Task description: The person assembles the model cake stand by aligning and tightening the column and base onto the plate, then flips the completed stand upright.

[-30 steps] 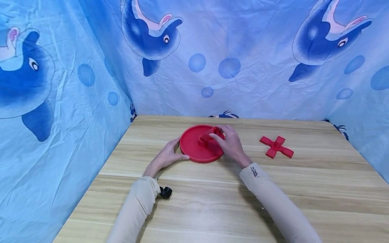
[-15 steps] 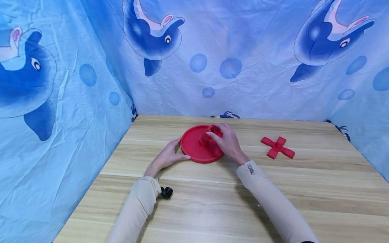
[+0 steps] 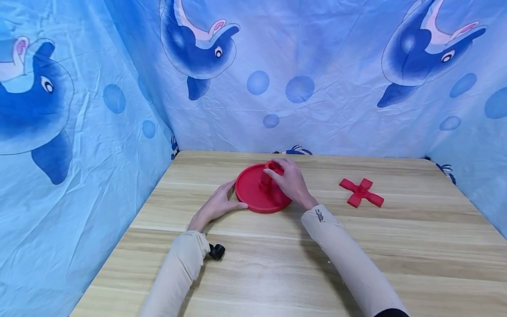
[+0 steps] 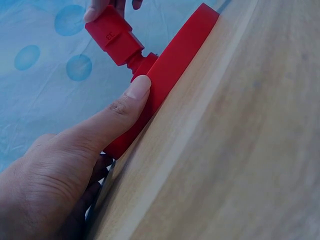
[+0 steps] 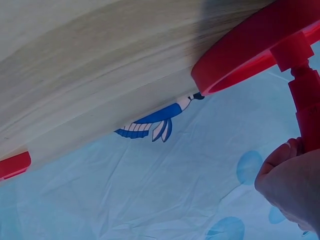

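A round red base (image 3: 253, 189) with a raised rim lies flat on the table. My left hand (image 3: 217, 203) grips its left side, the thumb (image 4: 138, 87) on the near edge and the fingers reaching round behind. Over the base's central socket (image 5: 292, 50) stands a red post (image 4: 112, 36) with a threaded lower end, part of the thread showing at the joint. My right hand (image 3: 292, 180) pinches the post's upper part between thumb and fingers. To the right lies a red four-armed cross piece (image 3: 361, 192) with a short stub at its centre, apart from both hands.
The wooden table (image 3: 253, 273) runs to a blue curtain (image 3: 222, 123) with dolphin prints at the back and sides. A small black device (image 3: 217, 252) sits at my left wrist.
My right hand has shifted left with the post, which leaned right and now stands more upright over the base's centre. My left hand and the cross piece stay put.
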